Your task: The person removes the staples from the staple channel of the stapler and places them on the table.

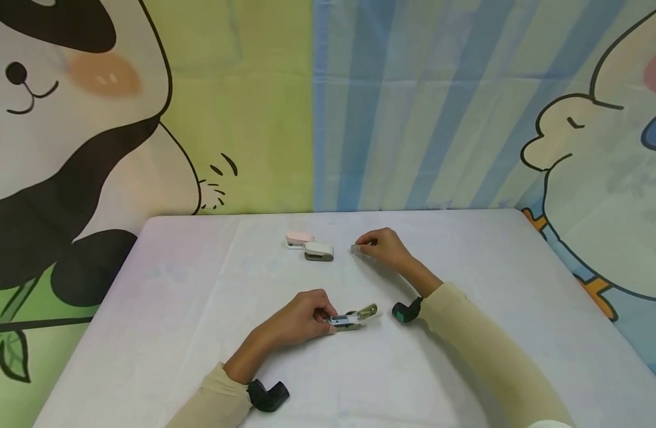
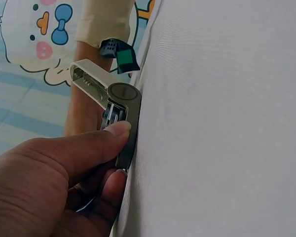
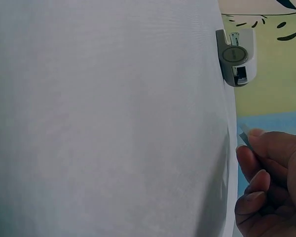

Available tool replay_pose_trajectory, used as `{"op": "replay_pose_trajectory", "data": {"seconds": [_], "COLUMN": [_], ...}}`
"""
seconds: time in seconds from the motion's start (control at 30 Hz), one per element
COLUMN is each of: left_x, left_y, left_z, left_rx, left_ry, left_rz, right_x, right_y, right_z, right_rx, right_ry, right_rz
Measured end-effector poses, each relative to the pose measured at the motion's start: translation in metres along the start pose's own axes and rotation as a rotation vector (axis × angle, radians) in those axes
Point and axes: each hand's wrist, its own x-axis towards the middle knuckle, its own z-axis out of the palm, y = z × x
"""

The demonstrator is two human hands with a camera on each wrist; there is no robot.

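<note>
My left hand (image 1: 306,318) pinches a small stapler (image 1: 351,320) near the table's middle, thumb and fingers at its front end. The stapler's cover is swung up, which bares the metal staple channel; in the left wrist view the stapler (image 2: 123,106) has a grey base and a pale raised cover. Farther back, my right hand (image 1: 383,246) pinches a small grey strip (image 1: 354,248), seemingly a stick of staples, between thumb and index finger. The right wrist view shows the strip (image 3: 244,132) partly hidden by the fingertips, held just off the cloth.
A white-and-grey stapler (image 1: 319,251) stands left of my right hand. Touching or just behind it is a pink stapler (image 1: 298,239). White cloth covers the table (image 1: 440,368), and a printed cartoon curtain (image 1: 413,107) hangs behind its back edge.
</note>
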Motion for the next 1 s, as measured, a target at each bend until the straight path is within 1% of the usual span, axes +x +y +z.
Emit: {"op": "replay_pose_trajectory", "data": {"seconds": [0.07,0.27,0.43,0.7,1.0], "left_x": [0.001,0.002,0.001,0.001,0.001], "left_y": [0.0,-0.001,-0.002,0.0,0.0], "left_z": [0.001,0.002,0.001,0.001,0.001], "left_rx": [0.0,0.0,0.002,0.009,0.002], "left_ry": [-0.003,0.004,0.004,0.008,0.008], "left_rz": [-0.003,0.017,0.013,-0.018,-0.028], "right_x": [0.003,0.013,0.016,0.015,0.011], "right_y": [0.0,-0.003,-0.006,-0.007,-0.008], "right_z": [0.002,0.005,0.004,0.002,0.001], "right_rx": [-0.014,-0.072,-0.112,-0.147,-0.177], "right_ry": [-0.012,-0.049,-0.085,-0.103,-0.097], "right_rz": [-0.007,-0.038,-0.035,-0.041,-0.067]}}
